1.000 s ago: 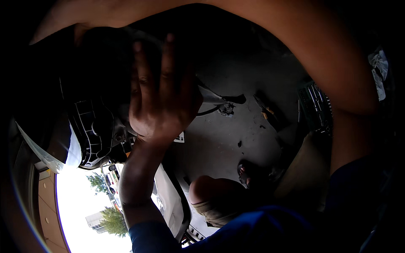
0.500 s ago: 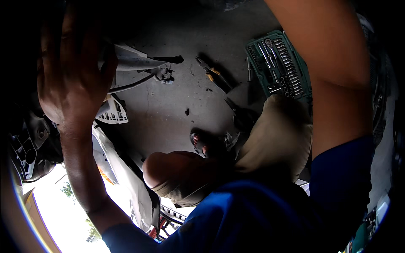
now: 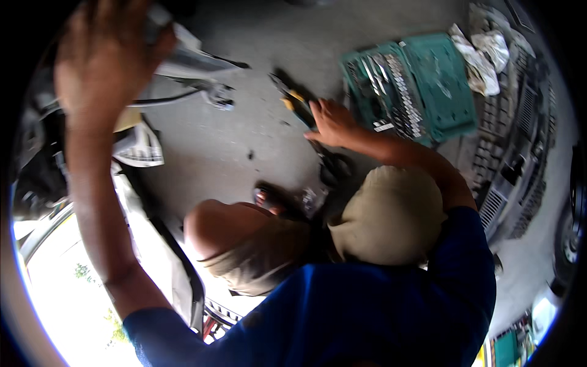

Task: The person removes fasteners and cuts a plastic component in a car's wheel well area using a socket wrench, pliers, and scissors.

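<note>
My left hand [image 3: 107, 58] is raised at the upper left, fingers stretched and thumb apart. It is near dark vehicle parts, and what its palm touches is hidden. On the floor lie combination pliers [image 3: 291, 96] with yellow-and-dark handles, jaws toward the far left. My right hand [image 3: 334, 124] reaches down at their handle ends. Its thumb and fingers are apart on either side of the handles, and contact is hard to make out. A second, dark-handled tool [image 3: 333, 166] lies just nearer to me.
Right of the pliers sits an open green socket set case [image 3: 437, 85]. Crumpled white bags [image 3: 483, 58] and a dark grille panel [image 3: 498, 183] lie beyond it. A cable with a connector [image 3: 217, 96] hangs at the left, above a white slatted part [image 3: 143, 147]. My knees are close below.
My right arm has come down from its raised position, and the hand is now at the pliers on the floor. My left hand stays raised. The view has shifted and brightened.
</note>
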`<state>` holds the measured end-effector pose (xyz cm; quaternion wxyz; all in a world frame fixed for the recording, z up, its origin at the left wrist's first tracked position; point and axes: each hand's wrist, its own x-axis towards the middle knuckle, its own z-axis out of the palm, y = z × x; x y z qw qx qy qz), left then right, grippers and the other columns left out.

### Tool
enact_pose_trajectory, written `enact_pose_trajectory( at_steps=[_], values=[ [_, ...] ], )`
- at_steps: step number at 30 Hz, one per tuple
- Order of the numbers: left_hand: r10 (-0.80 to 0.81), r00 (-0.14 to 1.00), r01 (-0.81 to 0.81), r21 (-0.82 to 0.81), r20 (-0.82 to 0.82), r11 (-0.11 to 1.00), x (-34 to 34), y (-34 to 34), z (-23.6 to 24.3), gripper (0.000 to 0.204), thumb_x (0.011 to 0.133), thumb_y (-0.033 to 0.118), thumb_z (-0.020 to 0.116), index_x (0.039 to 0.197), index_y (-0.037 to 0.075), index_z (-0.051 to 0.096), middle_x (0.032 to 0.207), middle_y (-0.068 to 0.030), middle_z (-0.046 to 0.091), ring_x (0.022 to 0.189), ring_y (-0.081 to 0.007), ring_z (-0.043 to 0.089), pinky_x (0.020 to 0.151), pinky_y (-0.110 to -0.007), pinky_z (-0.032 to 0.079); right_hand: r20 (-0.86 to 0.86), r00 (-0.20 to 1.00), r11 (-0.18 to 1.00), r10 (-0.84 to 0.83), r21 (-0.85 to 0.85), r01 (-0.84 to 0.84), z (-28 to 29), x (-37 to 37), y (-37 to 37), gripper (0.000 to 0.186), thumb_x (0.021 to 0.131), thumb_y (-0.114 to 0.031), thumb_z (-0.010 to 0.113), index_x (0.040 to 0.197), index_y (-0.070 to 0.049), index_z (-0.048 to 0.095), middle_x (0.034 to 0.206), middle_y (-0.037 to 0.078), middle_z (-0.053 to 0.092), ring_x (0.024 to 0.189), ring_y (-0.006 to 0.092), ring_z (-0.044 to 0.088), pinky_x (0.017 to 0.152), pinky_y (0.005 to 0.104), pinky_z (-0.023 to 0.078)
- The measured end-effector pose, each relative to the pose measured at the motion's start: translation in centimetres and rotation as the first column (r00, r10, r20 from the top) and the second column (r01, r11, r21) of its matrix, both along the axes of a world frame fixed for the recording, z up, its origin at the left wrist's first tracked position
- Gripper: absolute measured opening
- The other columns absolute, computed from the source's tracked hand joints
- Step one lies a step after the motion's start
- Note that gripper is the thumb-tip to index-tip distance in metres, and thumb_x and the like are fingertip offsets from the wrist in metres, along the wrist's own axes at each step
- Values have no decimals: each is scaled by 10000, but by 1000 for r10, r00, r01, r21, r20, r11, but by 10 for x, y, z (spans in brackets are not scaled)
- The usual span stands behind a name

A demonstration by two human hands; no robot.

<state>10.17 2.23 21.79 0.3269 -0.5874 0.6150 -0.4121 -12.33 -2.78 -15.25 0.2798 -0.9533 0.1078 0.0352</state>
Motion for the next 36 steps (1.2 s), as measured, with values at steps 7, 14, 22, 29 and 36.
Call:
enact_pose_trajectory(
  at_steps=[7,14,22,29,36],
  values=[
    [64,872,-112,-71,-486,991,2,-13,-8,794,702,388,768,1412,170,488,1540,-272,214,1390,-583,142,1084,-630,289,-239,963,989,-126,42,139,-27,63,23,681,744,-196,658,1342,32,425,1086,238,595,854,367,679,731,446,561],
    [-130,865,-103,-425,-485,899,-14,-40,-63,853,721,346,736,1468,120,391,1551,-266,198,1386,-607,99,1089,-678,205,-133,989,17,-62,991,134,116,-28,-104,431,761,-20,563,1185,-17,489,1024,63,563,794,135,571,666,276,481],
    [155,857,-348,-329,-492,878,-12,-73,-72,657,779,363,648,1353,62,536,1519,-172,318,1409,-568,84,1157,-608,93,457,871,974,-180,206,93,343,-16,-167,677,799,-105,738,1392,-16,424,1217,180,583,1088,246,606,917,373,507],
    [88,862,-296,-355,-499,887,-8,-70,-70,725,767,385,665,1408,114,463,1496,-142,347,1391,-589,96,1138,-648,105,27,987,984,156,-86,-153,478,6,-165,304,708,-83,601,989,26,636,774,198,652,731,326,632,664,429,483],
    [62,894,-243,-363,-443,900,-11,-68,-74,649,768,360,647,1350,94,534,1482,-144,377,1396,-587,98,1152,-624,88,237,970,983,-62,-152,100,461,1,-143,288,704,-90,615,965,19,666,723,153,650,651,255,608,618,377,483]
  ],
)
